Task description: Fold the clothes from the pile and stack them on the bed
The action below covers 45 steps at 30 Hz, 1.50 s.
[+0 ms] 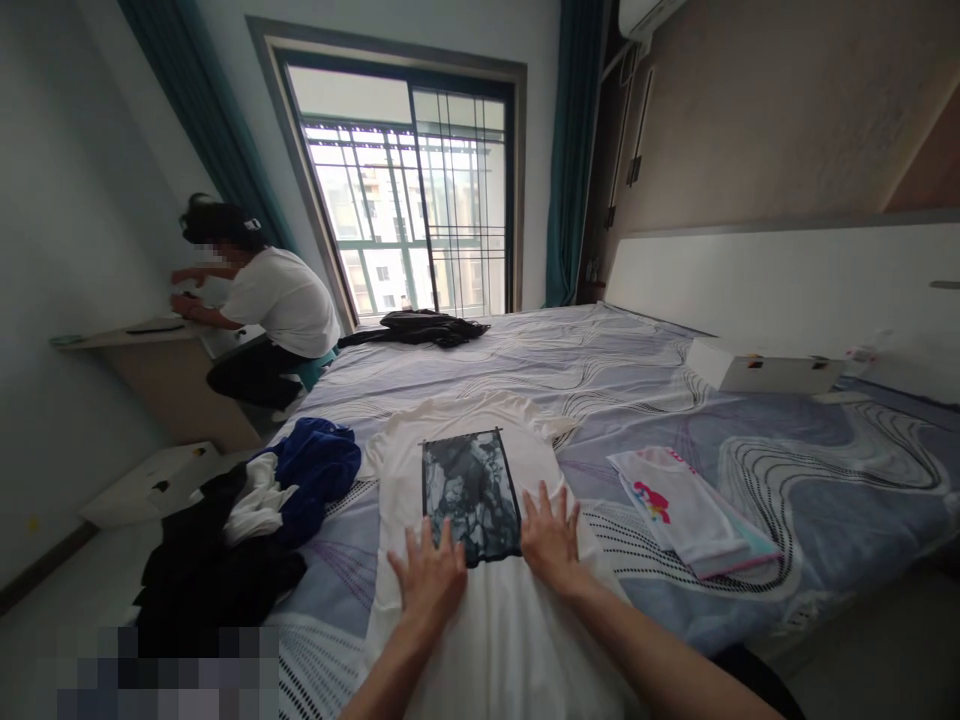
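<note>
A white T-shirt (495, 610) lies spread on the bed, its neck end away from me and a dark picture print (469, 490) on its front. My left hand (431, 568) rests on the shirt at the lower left corner of the print, fingers spread. On the other side, my right hand (550, 530) lies flat with fingers apart, touching the print's right edge. Neither hand grips the cloth. To the right is a folded white garment (675, 505) with a pink and rainbow picture and a pink edge.
Left of the shirt sits a pile of blue (319, 465), white and black clothes (217, 560). Black clothing (420, 328) lies at the bed's far edge. A white box (757, 365) stands by the headboard, another white box (154, 485) on the floor. A person (277, 300) sits at a desk (157, 370).
</note>
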Motion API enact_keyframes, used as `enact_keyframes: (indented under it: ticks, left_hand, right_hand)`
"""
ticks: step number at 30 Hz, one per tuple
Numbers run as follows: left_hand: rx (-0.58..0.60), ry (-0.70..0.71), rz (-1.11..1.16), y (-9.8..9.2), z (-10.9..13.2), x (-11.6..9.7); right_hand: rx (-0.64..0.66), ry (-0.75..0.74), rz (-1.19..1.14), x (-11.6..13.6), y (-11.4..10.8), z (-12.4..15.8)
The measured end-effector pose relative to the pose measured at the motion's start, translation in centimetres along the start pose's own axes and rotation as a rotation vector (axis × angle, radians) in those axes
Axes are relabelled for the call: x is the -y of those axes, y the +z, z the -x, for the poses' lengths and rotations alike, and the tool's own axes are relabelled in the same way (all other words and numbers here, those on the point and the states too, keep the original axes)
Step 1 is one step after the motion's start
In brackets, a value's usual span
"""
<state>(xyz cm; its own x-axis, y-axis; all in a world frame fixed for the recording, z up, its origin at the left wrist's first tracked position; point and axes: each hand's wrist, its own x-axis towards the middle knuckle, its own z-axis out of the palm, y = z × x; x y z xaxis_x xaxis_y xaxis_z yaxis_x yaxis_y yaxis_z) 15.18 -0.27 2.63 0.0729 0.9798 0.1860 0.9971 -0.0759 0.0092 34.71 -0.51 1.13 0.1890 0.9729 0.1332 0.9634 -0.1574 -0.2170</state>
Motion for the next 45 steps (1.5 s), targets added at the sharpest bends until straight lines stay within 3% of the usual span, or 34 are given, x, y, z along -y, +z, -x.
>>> enact_keyframes:
  ticks: [3, 5, 10, 14, 17, 20, 23, 27, 30, 32, 34, 36, 38, 41, 45]
  left_hand:
    - [-0.009, 0.354, 0.098, 0.5, 1.9, -1.8]
    - [-0.015, 0.402, 0.123, 1.3, 3.8, -0.9]
    - [-0.116, 0.203, 0.074, 2.2, 10.1, 5.0]
    - [-0.155, -0.067, 0.062, 0.7, 13.9, 7.7]
    - [-0.036, -0.249, 0.161, -1.3, 14.1, 8.3]
    - [0.141, -0.371, 0.444, -3.0, 12.7, 9.9]
    - [0.112, -0.477, 0.573, -3.8, 11.6, 12.9]
    - [0.115, -0.481, 0.395, -3.5, 12.3, 15.5]
    - [-0.052, -0.284, 0.292, -3.0, 14.0, 14.0]
    - [-0.158, 0.003, 0.298, -2.6, 15.6, 11.9]
    - [-0.127, 0.333, 0.280, -2.0, 17.3, 9.5]
    - [-0.092, 0.553, 0.196, -1.2, 18.7, 7.7]
    - [-0.123, 0.588, 0.082, -0.3, 19.6, 6.5]
    - [-0.217, 0.530, -0.029, 0.8, 19.8, 5.5]
    - [-0.243, 0.556, 0.011, 0.8, 19.1, 3.9]
  right_hand:
    - [0.078, -0.281, -0.115, 2.3, 0.0, 3.1]
    - [0.138, -0.329, -0.151, 1.7, 0.2, 5.2]
    - [0.038, -0.127, -0.038, -5.0, 0.1, 8.6]
    - [-0.117, 0.142, 0.041, -9.3, -0.4, 10.6]
    - [-0.078, 0.301, -0.005, -10.7, -1.3, 11.3]
    - [0.009, 0.299, -0.191, -12.2, -2.8, 10.9]
    - [-0.019, 0.337, -0.350, -14.6, -4.5, 10.0]
    - [0.028, 0.370, -0.264, -16.5, -5.6, 10.1]
    - [-0.115, 0.225, -0.149, -14.7, -5.2, 12.3]
    - [-0.173, 0.008, -0.169, -12.1, -4.6, 14.8]
    - [-0.103, -0.211, -0.208, -9.4, -3.9, 17.6]
    - [-0.044, -0.353, -0.196, -7.1, -3.1, 19.9]
    - [-0.054, -0.414, -0.147, -5.7, -2.3, 21.1]
    - [-0.106, -0.444, -0.116, -4.8, -1.4, 20.9]
    - [-0.136, -0.517, -0.214, -4.2, -1.2, 19.6]
